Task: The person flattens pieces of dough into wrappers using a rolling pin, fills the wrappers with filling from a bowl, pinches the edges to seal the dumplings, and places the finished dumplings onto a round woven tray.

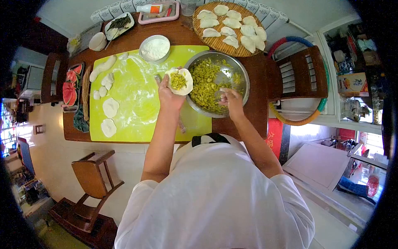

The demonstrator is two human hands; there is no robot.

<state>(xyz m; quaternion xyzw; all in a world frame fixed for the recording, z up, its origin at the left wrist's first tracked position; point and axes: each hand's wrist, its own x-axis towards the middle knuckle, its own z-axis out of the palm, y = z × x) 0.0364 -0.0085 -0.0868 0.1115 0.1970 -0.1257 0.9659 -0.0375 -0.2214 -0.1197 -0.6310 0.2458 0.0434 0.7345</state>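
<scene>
My left hand [171, 97] holds a round dumpling wrapper [188, 86] with a mound of green-yellow chopped filling [178, 81] at its middle. Over the right side of a metal mixing bowl [246, 83], my right hand [233, 102] has its fingers closed; what they grip is too small to make out. More of the filling [203, 76] lies heaped in this bowl, with part of the metal bottom showing. A rolling pin [181, 125] on the green mat passes beneath my left forearm, which hides its middle.
The floured green mat [137, 99] bears flat wrappers [110, 108], dough pieces [107, 81] and a dough roll [103, 68]. Behind stand a flour bowl [155, 49] and a woven tray [203, 40] of folded dumplings [231, 23]. Watermelon slices [70, 93] sit at left.
</scene>
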